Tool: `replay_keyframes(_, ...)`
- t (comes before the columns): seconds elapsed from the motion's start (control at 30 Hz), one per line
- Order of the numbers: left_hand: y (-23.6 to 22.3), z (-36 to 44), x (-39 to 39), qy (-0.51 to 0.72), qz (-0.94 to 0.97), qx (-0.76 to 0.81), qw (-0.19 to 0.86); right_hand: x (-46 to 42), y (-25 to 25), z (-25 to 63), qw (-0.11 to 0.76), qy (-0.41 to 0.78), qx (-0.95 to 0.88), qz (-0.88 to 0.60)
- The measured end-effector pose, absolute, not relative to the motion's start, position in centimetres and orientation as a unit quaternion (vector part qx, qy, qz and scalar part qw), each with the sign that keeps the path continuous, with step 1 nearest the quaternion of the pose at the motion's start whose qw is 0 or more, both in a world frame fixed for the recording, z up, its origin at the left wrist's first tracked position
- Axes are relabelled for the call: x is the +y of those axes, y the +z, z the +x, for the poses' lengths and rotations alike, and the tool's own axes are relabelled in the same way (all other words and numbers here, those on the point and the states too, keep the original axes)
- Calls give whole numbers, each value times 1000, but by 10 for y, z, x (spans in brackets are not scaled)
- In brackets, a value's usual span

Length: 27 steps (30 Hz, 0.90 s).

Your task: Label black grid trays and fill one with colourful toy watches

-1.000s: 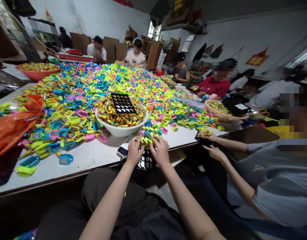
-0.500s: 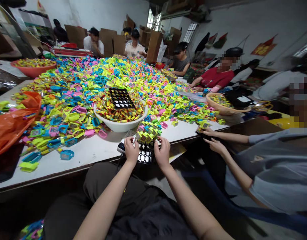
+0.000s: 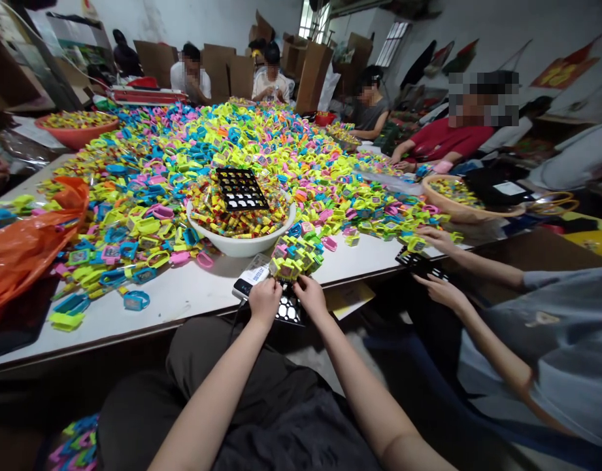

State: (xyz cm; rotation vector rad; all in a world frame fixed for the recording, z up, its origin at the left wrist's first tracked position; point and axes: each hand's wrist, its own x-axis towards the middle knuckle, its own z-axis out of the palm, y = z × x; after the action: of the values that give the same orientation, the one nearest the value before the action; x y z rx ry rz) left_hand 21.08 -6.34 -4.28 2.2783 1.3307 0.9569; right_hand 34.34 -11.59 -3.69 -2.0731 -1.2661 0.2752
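Note:
At the table edge in front of me, a black tray with rounded holes (image 3: pixel 289 310) is tilted, with yellow-green and blue toy watches (image 3: pixel 295 258) clustered on its far part. My left hand (image 3: pixel 265 301) is closed at the tray's left side, fingertips pressed together just below the watches. From the other side my right hand (image 3: pixel 310 297) pinches close to it, near the same row of holes. Whatever the fingertips of either hand grip is too small to make out. A white phone-like device (image 3: pixel 251 276) with a cable lies beside my left hand.
A white bowl (image 3: pixel 232 245) of small yellow-red candy pieces holds another black holed tray (image 3: pixel 240 190). Behind spreads a large heap of toy watches (image 3: pixel 193 147). An orange bag (image 3: pixel 36 242) lies left. At right, a co-worker's hands (image 3: pixel 440 291) work at a similar tray.
My hands have come inward from the tray's sides, and their fingertips now nearly meet below the watches. The view has shifted slightly, and the co-worker's hands at right have moved apart.

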Motion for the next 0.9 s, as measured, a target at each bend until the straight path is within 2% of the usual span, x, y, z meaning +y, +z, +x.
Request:
replay_keyframes(0.23,-39,210,-57,468,724,491,122,-106,-40,341,344,115,-489,-793)
replay_keyframes(0.53,-30,207,-48,267,807,506,148,-97,-40,333,376,146,-437,-804)
replay_keyframes(0.9,-28,211,-45,233,808,518,155,-96,-40,329,349,142,-416,-827)
